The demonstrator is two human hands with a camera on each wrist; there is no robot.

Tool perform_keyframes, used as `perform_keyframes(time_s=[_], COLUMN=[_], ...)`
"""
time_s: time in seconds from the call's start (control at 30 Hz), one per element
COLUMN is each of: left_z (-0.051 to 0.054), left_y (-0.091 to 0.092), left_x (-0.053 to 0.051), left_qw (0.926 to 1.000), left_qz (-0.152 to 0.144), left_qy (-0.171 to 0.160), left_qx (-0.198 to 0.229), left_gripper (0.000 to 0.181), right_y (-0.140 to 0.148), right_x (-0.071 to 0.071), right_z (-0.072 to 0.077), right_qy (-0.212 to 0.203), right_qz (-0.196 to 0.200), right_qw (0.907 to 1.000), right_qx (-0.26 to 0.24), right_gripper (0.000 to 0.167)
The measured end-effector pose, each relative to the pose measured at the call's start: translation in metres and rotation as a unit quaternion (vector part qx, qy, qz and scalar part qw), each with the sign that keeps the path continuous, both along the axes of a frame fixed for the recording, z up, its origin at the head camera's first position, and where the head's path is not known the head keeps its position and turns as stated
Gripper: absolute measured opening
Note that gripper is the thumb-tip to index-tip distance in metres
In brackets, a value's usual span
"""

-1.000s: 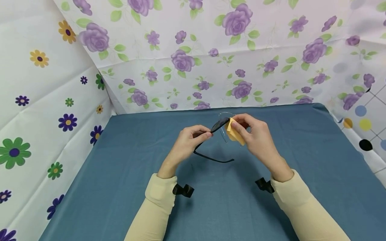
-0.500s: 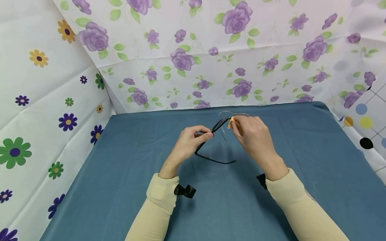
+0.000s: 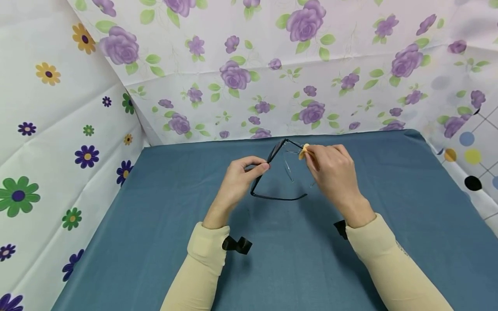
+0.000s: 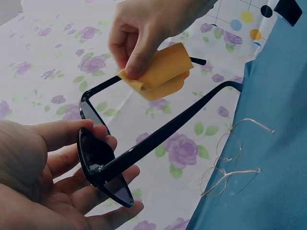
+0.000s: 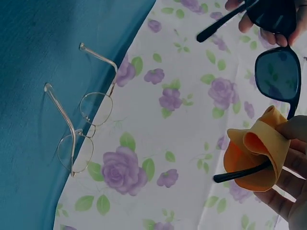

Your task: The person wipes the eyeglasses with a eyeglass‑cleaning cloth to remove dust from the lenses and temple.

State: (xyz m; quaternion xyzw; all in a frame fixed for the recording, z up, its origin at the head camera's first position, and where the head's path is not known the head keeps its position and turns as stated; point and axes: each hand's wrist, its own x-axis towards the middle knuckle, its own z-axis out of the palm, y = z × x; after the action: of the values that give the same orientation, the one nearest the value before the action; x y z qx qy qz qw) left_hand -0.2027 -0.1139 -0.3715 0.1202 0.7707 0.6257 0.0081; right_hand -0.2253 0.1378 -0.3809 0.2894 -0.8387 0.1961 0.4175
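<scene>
Black sunglasses point(image 4: 146, 143) are held in the air, both temples unfolded. The left hand point(image 3: 242, 181) pinches them around the bridge and one lens; in the left wrist view its thumb and fingers point(image 4: 72, 187) lie on either side of the frame. An orange-yellow cloth point(image 5: 256, 153) is folded around the other temple. The right hand point(image 3: 335, 179) pinches cloth and temple together, and the temple's black tip point(image 5: 225, 177) sticks out of the cloth in the right wrist view.
Wire-rimmed clear glasses point(image 5: 96, 109) with thin temples stand unfolded near the back edge of the blue-covered table point(image 3: 175, 216), beyond the hands. A flower-printed sheet point(image 3: 186, 77) hangs behind, another point(image 3: 50, 112) at the left.
The cloth has gone from beside the far lens to around the temple, pinched smaller in the right hand. The sunglasses have turned, and that temple now shows. The left hand has risen slightly.
</scene>
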Motion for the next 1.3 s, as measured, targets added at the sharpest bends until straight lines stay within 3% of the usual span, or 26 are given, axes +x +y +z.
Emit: perform_keyframes(time_s=[0.2, 0.47, 0.7, 0.97, 1.3], left_z=[0.004, 0.007, 0.012, 0.014, 0.019], left_y=[-0.012, -0.026, -0.033, -0.035, -0.037], left_x=[-0.003, -0.004, -0.003, -0.003, 0.001], left_qw=[0.9994, 0.9986, 0.9982, 0.9969, 0.9957], left_qz=[0.000, -0.004, -0.003, -0.006, -0.006], left_qy=[0.004, 0.022, 0.017, 0.022, 0.023], left_qx=[0.033, 0.047, 0.058, 0.075, 0.090], left_gripper=[0.022, 0.022, 0.022, 0.021, 0.020], right_y=[0.004, 0.008, 0.013, 0.021, 0.021], right_x=[-0.001, -0.001, -0.003, -0.010, -0.012], right_z=[0.003, 0.007, 0.007, 0.002, 0.001], right_qy=[0.002, 0.022, 0.024, -0.006, 0.022], right_qz=[0.004, 0.017, 0.038, 0.078, 0.120], right_qw=[0.9999, 0.9993, 0.9978, 0.9891, 0.9782], right_qx=[-0.012, -0.026, -0.050, -0.125, -0.168], right_gripper=[0.017, 0.016, 0.017, 0.021, 0.032])
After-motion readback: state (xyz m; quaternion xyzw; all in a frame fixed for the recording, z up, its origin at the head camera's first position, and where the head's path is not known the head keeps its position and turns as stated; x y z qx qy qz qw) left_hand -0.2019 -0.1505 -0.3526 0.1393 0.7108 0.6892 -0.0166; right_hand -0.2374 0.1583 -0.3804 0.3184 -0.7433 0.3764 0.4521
